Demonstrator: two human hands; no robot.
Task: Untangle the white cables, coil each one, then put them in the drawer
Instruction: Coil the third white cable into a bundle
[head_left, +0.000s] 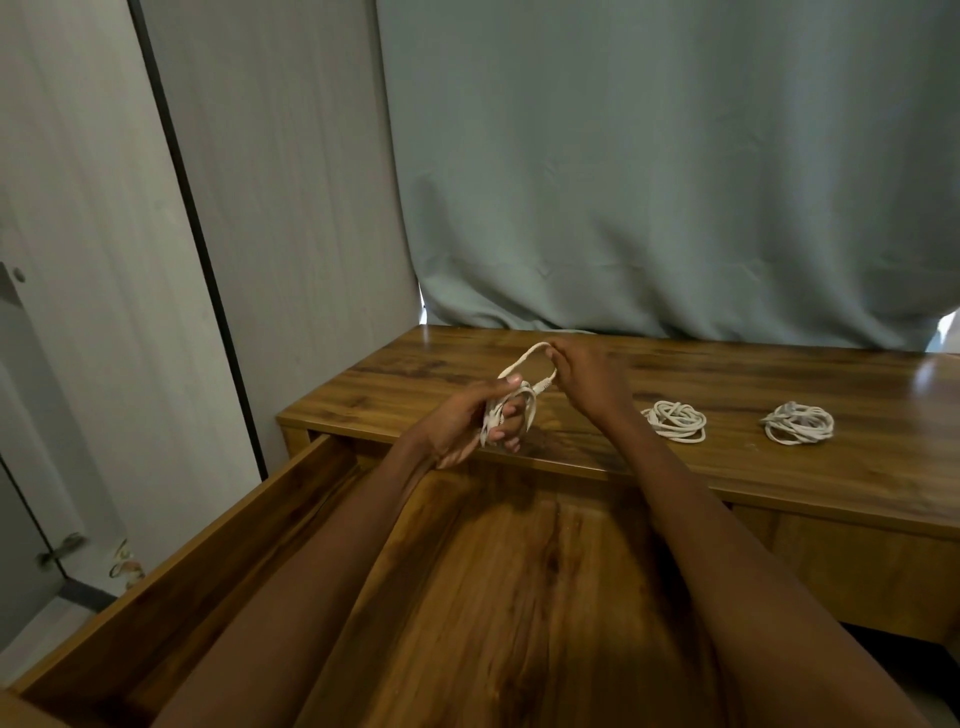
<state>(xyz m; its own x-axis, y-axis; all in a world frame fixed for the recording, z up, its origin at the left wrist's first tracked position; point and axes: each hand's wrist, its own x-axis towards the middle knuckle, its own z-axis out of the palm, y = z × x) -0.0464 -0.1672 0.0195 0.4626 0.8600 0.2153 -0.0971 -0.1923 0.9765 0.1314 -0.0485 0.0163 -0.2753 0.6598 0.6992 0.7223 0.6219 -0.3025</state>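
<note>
While the open drawer (291, 499) fills the lower left, left hand (467, 421) curls around a white cable (511, 402) at centre, right hand (582, 374) pinches its loop, two coiled cables (675, 421) (799, 423) lie on the desk (857, 467) at right.

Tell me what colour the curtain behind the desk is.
The curtain is a plain pale grey-green, seen best in the head view.
</note>
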